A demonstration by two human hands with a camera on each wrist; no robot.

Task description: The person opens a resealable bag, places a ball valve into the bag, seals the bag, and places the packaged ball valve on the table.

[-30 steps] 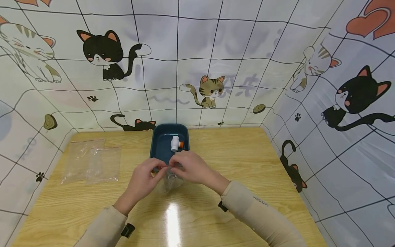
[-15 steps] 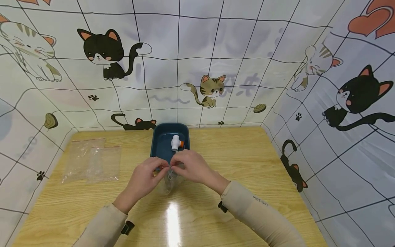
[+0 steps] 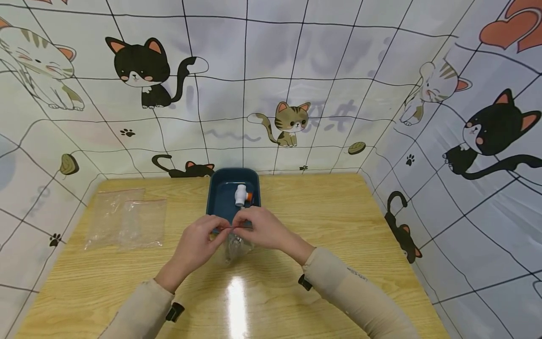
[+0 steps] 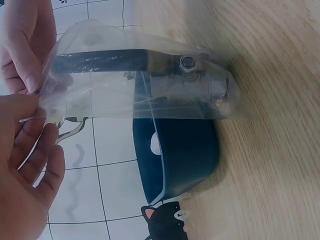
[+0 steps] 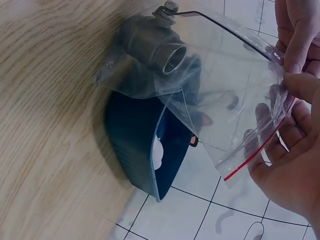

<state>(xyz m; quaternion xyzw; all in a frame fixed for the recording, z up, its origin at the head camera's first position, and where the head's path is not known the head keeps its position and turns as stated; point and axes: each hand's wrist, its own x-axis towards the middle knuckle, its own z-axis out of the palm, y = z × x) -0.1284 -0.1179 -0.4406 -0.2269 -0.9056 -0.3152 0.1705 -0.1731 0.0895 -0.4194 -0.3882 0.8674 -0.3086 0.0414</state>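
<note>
Between both hands hangs a clear zip bag (image 3: 234,252) with a red strip along its mouth (image 5: 250,160). Inside it lies a metal ball valve (image 5: 147,45) with a long dark lever handle (image 4: 102,61). My left hand (image 3: 198,242) pinches the bag's top edge between thumb and forefinger. Close beside it, fingertips almost meeting, my right hand (image 3: 264,229) pinches the same edge. The bag's lower end hangs in front of the blue tray, low over the table. In the right wrist view, several right-hand fingers show through the plastic.
Behind the hands stands the deep blue tray (image 3: 220,197). A white plastic valve (image 3: 240,195) with an orange part (image 3: 249,197) lies in it. Two flat clear zip bags (image 3: 144,223) overlap on the wooden table (image 3: 322,207) at left. Cat-printed cloth walls (image 3: 228,99) surround the table.
Both hands keep their pinch at the bag's top edge, with only slight finger movement. The hanging bag has swung and turned a little. The tray and flat bags stay put.
</note>
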